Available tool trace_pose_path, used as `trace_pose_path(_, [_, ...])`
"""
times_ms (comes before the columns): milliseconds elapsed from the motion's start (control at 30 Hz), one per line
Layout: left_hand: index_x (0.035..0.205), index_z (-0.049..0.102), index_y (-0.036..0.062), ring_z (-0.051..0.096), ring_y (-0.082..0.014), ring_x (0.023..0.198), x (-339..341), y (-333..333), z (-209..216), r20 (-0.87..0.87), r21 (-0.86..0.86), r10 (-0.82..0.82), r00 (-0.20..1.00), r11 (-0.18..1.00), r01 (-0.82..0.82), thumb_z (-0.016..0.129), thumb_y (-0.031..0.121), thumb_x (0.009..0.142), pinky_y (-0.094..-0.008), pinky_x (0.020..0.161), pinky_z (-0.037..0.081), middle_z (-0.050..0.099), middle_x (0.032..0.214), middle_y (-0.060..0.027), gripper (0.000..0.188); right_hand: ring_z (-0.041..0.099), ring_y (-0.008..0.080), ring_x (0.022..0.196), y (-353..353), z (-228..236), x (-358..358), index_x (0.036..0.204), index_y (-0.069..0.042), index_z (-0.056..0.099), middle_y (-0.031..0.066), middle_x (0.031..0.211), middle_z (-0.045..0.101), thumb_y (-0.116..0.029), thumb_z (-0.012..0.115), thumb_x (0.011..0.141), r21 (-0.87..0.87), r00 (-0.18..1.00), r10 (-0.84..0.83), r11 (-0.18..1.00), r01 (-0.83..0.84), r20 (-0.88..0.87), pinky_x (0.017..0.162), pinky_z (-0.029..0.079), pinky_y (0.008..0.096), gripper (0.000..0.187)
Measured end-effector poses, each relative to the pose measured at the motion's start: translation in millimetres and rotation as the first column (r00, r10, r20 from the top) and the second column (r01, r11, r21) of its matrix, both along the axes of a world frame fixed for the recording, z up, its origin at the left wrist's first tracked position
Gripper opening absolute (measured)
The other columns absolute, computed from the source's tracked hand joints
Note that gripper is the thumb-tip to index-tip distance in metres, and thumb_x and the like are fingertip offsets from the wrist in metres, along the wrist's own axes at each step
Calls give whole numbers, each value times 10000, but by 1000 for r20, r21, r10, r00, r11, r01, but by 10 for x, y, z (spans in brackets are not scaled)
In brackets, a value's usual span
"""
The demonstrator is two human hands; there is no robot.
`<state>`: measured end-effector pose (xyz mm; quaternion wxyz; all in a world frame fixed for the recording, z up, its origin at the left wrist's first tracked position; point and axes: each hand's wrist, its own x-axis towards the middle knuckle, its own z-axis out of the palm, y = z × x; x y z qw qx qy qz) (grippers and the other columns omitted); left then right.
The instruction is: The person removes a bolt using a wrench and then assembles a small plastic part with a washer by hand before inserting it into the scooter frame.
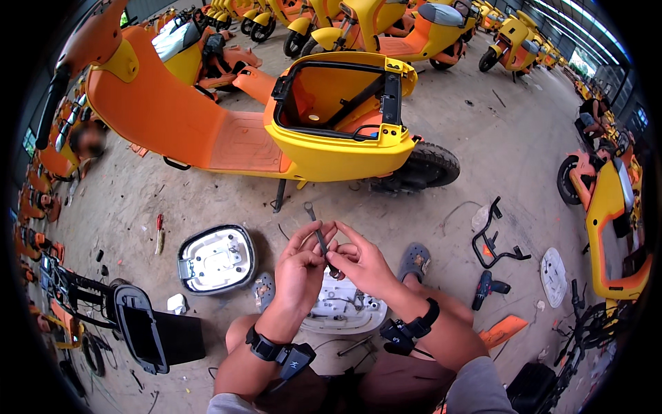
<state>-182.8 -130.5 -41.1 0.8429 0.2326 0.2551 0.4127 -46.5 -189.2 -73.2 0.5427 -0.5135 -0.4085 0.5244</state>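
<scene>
My left hand (pixel 298 269) and my right hand (pixel 367 268) meet in front of me, both closed on a dark metal wrench (pixel 320 238). The wrench slants upward, and its upper end sticks out past my left fingertips. Near its lower end my right thumb presses on it. Some of the grip is hidden behind the fingers. Below my hands, between my feet, a white moulded seat base (pixel 369 319) lies with small dark metal parts on it. Beyond the hands stands a yellow and orange electric scooter (pixel 338 162) with its seat compartment uncovered.
Left of me lie a white seat underside with black rim (pixel 221 262), a red-tipped tool (pixel 159 231) and a black bin (pixel 183 339). On my right are a bent black tube frame (pixel 477 243), a power drill (pixel 489 290), a white panel (pixel 554 277) and an orange panel (pixel 502 331).
</scene>
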Motion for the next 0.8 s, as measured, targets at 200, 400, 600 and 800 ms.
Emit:
trace_pose_path(200, [1349, 388, -44, 419, -341, 1350, 9, -29, -4, -32, 94, -44, 999, 995, 47, 325, -201, 612, -378, 1077, 400, 431, 1420, -273, 757, 577, 78, 659, 14, 82, -53, 1502, -33, 236, 73, 917, 656, -70, 579, 905, -47, 997, -20, 999, 16, -70, 480, 443, 227, 689])
trace_pose_path(400, [1387, 393, 7, 440, -312, 1346, -15, -74, 9, -69, 120, -77, 995, 989, 85, 309, -235, 588, -342, 1066, 406, 424, 1435, -266, 839, 571, 92, 600, 26, 106, -27, 1486, -49, 279, 84, 915, 657, -62, 550, 901, -99, 998, -17, 995, 11, -59, 462, 432, 255, 646])
trace_pose_path(600, [1433, 352, 33, 436, -309, 1347, 27, -67, 16, -274, 346, -196, 941, 893, 287, 309, -250, 593, -365, 1044, 445, 428, 1442, -228, 887, 565, 74, 684, 111, -62, -23, 1449, -38, 374, 53, 804, 637, -94, 561, 912, 148, 985, -170, 975, 168, -2, 577, 434, 234, 572])
trace_pose_path(800, [1383, 384, 11, 531, -328, 1231, 2, -213, 60, -225, 559, 69, 972, 826, 70, 300, -224, 664, -421, 975, 514, 444, 1401, -224, 761, 400, 44, 614, 19, 653, 580, 1204, -21, 649, -78, 677, 459, -305, 571, 969, -53, 982, -113, 991, 122, 154, 558, 348, 229, 377])
